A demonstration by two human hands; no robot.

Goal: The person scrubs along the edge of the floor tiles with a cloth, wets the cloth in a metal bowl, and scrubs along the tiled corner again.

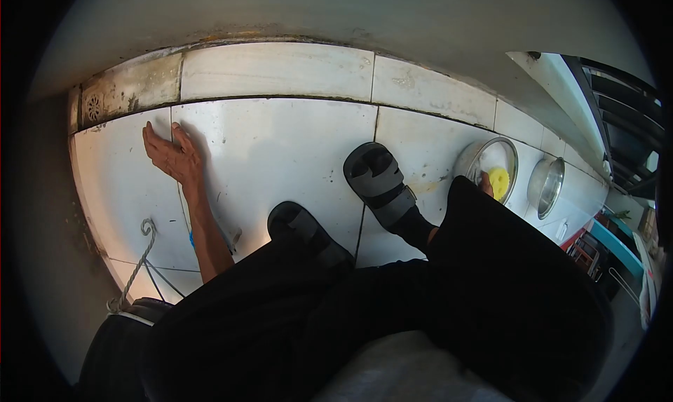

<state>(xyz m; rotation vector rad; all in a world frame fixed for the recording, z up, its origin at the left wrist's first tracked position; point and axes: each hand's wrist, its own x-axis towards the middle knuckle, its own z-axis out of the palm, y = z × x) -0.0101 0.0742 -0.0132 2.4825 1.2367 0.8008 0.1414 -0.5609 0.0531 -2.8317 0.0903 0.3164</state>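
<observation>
My left hand (174,155) reaches out low over the white tiled floor (280,157), fingers apart and holding nothing. A blue bit shows beside that forearm. On the right, my right hand (486,183) is mostly covered by my black-trousered knee. The part in view is at a round metal bowl (515,160), against a yellow sponge (498,183) inside it, and seems to grip it. Whitish suds or liquid show in the bowl. Just beyond stands a second metal bowl (552,186).
Close to my left leg is a black bucket (112,353) with a rope (137,265) ending in a hook shape. A drain grate (93,107) lies in the far left corner. My sandalled feet (375,174) rest on the tiles, and a wall (315,16) runs behind.
</observation>
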